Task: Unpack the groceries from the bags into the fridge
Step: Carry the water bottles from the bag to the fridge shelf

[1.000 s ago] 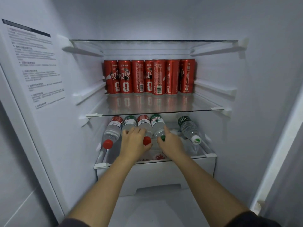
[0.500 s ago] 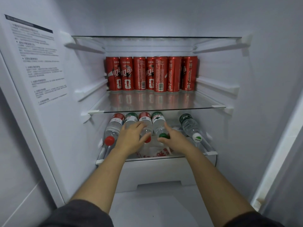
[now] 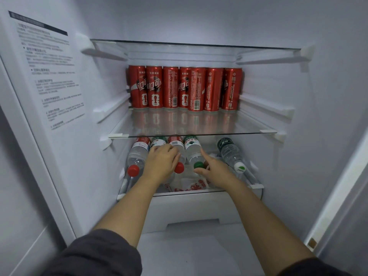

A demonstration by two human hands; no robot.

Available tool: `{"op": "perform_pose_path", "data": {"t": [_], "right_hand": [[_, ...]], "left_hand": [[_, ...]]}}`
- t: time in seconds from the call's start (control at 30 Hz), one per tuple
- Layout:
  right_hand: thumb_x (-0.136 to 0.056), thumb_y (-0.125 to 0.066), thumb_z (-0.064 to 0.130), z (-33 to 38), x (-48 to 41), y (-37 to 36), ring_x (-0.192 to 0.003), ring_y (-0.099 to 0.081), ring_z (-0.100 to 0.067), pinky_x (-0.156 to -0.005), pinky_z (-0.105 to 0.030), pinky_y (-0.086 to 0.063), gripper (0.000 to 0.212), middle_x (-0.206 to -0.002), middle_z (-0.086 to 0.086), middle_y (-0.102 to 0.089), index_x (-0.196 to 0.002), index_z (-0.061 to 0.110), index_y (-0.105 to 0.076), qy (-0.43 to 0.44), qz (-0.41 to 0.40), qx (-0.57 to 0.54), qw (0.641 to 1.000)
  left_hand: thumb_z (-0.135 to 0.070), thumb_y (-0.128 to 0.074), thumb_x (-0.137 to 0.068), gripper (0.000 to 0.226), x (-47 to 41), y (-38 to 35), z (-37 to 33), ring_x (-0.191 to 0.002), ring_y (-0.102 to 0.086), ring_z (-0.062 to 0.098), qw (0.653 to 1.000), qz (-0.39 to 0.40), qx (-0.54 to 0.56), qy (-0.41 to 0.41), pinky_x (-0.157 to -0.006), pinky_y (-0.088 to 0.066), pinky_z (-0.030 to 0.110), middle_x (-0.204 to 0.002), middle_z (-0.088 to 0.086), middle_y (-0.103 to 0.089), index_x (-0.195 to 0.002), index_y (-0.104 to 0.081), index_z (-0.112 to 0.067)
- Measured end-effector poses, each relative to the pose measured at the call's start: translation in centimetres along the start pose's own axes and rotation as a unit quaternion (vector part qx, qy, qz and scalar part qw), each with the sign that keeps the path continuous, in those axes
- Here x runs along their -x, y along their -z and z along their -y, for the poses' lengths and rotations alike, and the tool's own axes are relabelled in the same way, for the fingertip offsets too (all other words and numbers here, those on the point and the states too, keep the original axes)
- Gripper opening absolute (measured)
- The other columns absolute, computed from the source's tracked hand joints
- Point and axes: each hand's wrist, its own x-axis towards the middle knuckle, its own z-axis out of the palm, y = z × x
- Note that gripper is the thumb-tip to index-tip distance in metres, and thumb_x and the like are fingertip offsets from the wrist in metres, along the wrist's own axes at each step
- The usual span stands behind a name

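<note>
Several water bottles lie side by side on the lower glass shelf (image 3: 256,185) of the open fridge, caps toward me. My left hand (image 3: 161,164) lies over the second bottle and curls round the neck of the red-capped bottle (image 3: 179,167) next to it. My right hand (image 3: 216,170) pinches the neck of the green-capped bottle (image 3: 194,151) between thumb and forefinger. Another red-capped bottle (image 3: 137,156) lies at the far left. A white-capped bottle (image 3: 231,152) lies apart at the right.
A row of red cola cans (image 3: 185,88) stands at the back of the middle glass shelf (image 3: 266,132), with bare glass in front of them. A white bag with red print (image 3: 187,184) lies under the bottles. The drawer front (image 3: 191,210) is below. The fridge door (image 3: 39,96) stands open at the left.
My left hand has slid right onto the red-capped bottle's neck, and my right thumb and forefinger have closed round the green cap. The bottles have hardly shifted.
</note>
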Motion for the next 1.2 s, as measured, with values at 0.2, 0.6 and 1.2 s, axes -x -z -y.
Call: {"op": "perform_pose_path", "data": {"t": [0.2, 0.6, 1.2], "right_hand": [[-0.090, -0.060, 0.053, 0.7, 1.5, -0.8, -0.123, -0.051, -0.025, -0.097, -0.041, -0.045, 0.082, -0.141, -0.007, -0.050, -0.155, 0.036, -0.013, -0.027, -0.053, 0.041, 0.997], [-0.094, -0.062, 0.029, -0.9, 13.5, -2.6, -0.130, -0.046, -0.025, -0.109, -0.035, -0.036, 0.057, -0.141, -0.009, -0.050, -0.145, 0.011, -0.044, -0.026, -0.196, 0.013, 0.980], [-0.101, -0.043, 0.044, -6.1, 38.7, -4.1, -0.141, -0.030, -0.017, -0.115, -0.031, -0.022, 0.057, -0.155, 0.003, -0.034, -0.153, 0.027, -0.028, -0.270, -0.123, 0.080, 0.952]], "left_hand": [[-0.040, -0.036, -0.102, 0.041, 1.0, 0.9, -0.7, -0.124, -0.047, 0.020, 0.997, 0.011, 0.022, 0.067, -0.115, -0.019, 0.051, -0.126, 0.001, -0.060, -0.125, -0.062, -0.020], [-0.038, -0.040, -0.096, 0.044, 9.3, 1.5, -9.1, -0.120, -0.051, 0.026, 0.969, -0.089, 0.231, 0.019, -0.109, -0.028, 0.049, -0.126, 0.006, -0.059, -0.126, -0.060, -0.012], [-0.043, -0.039, -0.099, 0.047, 23.5, 0.9, -24.0, -0.132, -0.045, 0.026, 0.935, 0.216, 0.245, -0.138, -0.116, -0.015, 0.054, -0.137, 0.007, -0.055, -0.135, -0.056, -0.017]]}}
